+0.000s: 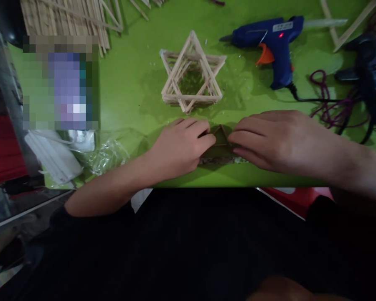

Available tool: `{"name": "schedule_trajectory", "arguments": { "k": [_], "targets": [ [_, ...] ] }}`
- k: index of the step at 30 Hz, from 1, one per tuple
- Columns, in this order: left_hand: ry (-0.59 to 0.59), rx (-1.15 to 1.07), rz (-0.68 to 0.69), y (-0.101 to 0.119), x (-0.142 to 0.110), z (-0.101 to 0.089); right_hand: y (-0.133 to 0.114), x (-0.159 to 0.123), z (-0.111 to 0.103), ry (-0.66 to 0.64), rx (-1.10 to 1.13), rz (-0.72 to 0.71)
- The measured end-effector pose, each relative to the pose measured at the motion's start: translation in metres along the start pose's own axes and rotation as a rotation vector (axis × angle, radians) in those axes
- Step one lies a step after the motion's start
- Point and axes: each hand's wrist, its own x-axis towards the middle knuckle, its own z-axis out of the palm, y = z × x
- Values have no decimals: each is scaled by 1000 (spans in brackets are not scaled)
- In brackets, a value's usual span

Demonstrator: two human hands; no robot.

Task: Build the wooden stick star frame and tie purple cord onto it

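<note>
Near the front edge of the table, my left hand (184, 144) has its fingers closed at the left side of a small stick triangle (221, 144). My right hand (269, 138) closes on the triangle's right side, and both hands hide its corners. Only the peak and a crossing stick show in the gap between my fingers. Just beyond my hands lies a layered six-pointed star of glued wooden sticks (193, 98), which neither hand touches. A blue glue gun (260, 33) with an orange trigger, a lit red light and a glue stick in its back lies at the upper right.
Many loose wooden sticks (65, 19) lie at the upper left. Below them are crumpled clear plastic (108, 156) and a white face mask (53, 154). Purple string (329, 100) and a black cord tangle at the right, beside a dark object (369, 71). Part of the left side is pixelated.
</note>
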Motion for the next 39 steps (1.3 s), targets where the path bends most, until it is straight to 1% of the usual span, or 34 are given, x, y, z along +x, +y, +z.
{"name": "schedule_trajectory", "arguments": {
  "k": [7, 12, 14, 17, 19, 21, 26, 32, 36, 39],
  "targets": [
    [-10, 23, 13, -2, -1, 0, 7, -1, 14, 30, 98, -38],
    [-17, 17, 32, -6, 0, 1, 9, -1, 12, 14, 141, -72],
    [-13, 26, 49, -7, 0, 1, 10, 0, 11, 10, 171, -53],
    [5, 48, 67, -8, -1, 3, 10, 0, 12, -5, 199, -19],
    [16, 62, 68, -7, -2, 5, 10, -1, 13, -7, 166, -48],
    [30, 73, 67, -6, -2, 7, 9, -1, 14, 8, 146, -70],
    [102, 96, 85, -6, -2, 10, 6, 0, 16, 46, 203, -22],
    [113, 93, 88, -5, -2, 11, 7, -1, 17, 35, 148, -71],
    [144, 108, 103, -5, -1, 12, 7, -3, 21, 58, 216, -26],
    [152, 105, 103, -6, -1, 13, 6, -3, 22, 58, 214, -23]
  ]
}}
